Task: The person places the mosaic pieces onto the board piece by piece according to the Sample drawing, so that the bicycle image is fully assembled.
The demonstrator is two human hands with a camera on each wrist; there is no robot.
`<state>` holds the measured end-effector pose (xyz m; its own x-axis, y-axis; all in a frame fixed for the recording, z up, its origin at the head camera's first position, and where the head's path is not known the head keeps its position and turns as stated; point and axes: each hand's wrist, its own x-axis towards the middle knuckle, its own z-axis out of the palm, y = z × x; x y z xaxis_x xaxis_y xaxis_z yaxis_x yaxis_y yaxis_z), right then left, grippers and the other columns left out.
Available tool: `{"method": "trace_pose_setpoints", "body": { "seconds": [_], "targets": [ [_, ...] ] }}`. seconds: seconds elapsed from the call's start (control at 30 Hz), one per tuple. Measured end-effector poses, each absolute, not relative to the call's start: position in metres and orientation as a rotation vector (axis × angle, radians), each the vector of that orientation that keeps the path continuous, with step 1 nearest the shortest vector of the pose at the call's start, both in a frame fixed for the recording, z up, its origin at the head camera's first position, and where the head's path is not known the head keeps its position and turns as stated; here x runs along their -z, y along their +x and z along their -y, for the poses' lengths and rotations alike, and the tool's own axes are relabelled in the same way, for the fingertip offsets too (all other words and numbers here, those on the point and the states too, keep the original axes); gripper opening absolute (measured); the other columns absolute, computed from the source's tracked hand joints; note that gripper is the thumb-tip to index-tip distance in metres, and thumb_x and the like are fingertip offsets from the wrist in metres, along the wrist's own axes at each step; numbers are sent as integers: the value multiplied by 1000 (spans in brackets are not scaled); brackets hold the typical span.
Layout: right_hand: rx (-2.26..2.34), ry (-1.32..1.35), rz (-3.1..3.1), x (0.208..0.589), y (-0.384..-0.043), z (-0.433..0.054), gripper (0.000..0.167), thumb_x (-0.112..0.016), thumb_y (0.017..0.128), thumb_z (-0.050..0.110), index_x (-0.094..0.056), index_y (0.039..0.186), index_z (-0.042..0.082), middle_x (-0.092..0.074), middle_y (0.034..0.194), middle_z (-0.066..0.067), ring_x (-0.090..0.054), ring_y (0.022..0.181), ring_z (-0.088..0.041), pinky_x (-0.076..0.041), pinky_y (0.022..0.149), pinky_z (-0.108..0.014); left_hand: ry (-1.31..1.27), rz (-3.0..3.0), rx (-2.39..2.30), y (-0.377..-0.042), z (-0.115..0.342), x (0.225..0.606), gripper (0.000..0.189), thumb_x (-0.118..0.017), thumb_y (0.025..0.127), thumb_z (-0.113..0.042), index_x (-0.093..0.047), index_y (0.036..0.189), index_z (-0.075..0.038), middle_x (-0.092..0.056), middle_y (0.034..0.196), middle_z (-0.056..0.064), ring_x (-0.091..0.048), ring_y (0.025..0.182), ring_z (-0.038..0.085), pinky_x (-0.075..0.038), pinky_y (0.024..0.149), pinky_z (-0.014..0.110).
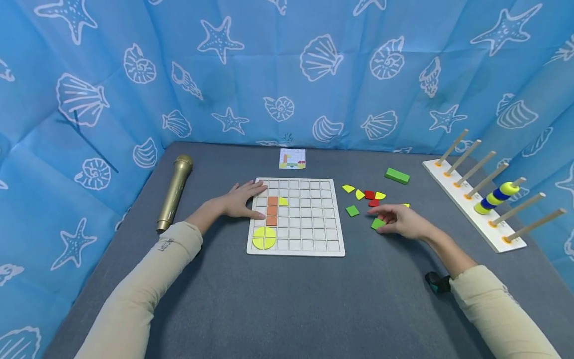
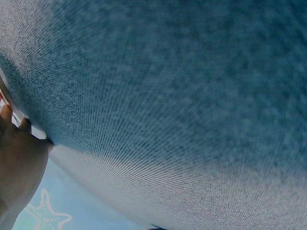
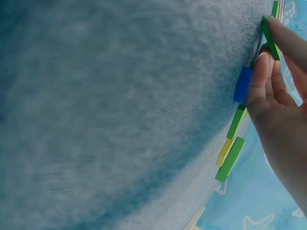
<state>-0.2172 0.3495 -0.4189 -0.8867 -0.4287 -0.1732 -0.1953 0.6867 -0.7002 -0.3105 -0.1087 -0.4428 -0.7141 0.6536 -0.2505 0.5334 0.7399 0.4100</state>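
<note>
A white grid board [image 1: 296, 244] lies in the middle of the table. It carries a column of orange square tiles [image 1: 271, 211], a yellow quarter-circle tile [image 1: 283, 201] beside their top, and a yellow circle [image 1: 264, 238] of quarter tiles at lower left. My left hand [image 1: 237, 201] rests at the board's left edge, fingers stretched over the rim. To the right of the board, my right hand [image 1: 405, 222] pinches a green square tile [image 3: 271, 38] between thumb and fingers, low over the table. A second green square tile [image 1: 352, 211] lies between that hand and the board.
Red tiles [image 1: 369, 195] and yellow quarter tiles [image 1: 348, 189] lie scattered beyond my right hand, near a green block [image 1: 396, 175]. A blue block [image 3: 243, 85] shows in the right wrist view. A pattern card [image 1: 292, 158], gold microphone [image 1: 175, 192] and peg rack [image 1: 475, 204] surround the board.
</note>
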Motion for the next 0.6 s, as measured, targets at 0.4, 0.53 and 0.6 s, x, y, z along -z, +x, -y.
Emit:
{"method": "trace_pose_setpoints", "body": {
  "seconds": [0.4,0.53,0.6],
  "targets": [
    [1071,-248,-2587,411,-224,-344,32,-63,93,13,-61,121,-3,-66,90,-10,-61,74,-21,-51,63,-31,919,-2559,-450,-309,110,438,96,-63,84,-59,-15,155,-16,-5,159,7,2,144,28,3,110,56],
    [1183,-144,-2514,408,-222,-337,37,-62,94,15,-57,124,-7,-68,98,-14,-64,81,-21,-54,70,-32,923,-2561,-435,-309,110,439,95,-62,85,-60,-14,155,-17,-4,159,6,2,144,27,3,110,56],
    [1239,-101,-2469,406,-221,-332,40,-62,95,15,-54,125,-9,-68,101,-15,-65,83,-19,-55,73,-32,924,-2560,-439,-309,110,439,95,-62,85,-59,-14,155,-16,-4,159,6,2,144,28,3,110,56]
  ]
}}
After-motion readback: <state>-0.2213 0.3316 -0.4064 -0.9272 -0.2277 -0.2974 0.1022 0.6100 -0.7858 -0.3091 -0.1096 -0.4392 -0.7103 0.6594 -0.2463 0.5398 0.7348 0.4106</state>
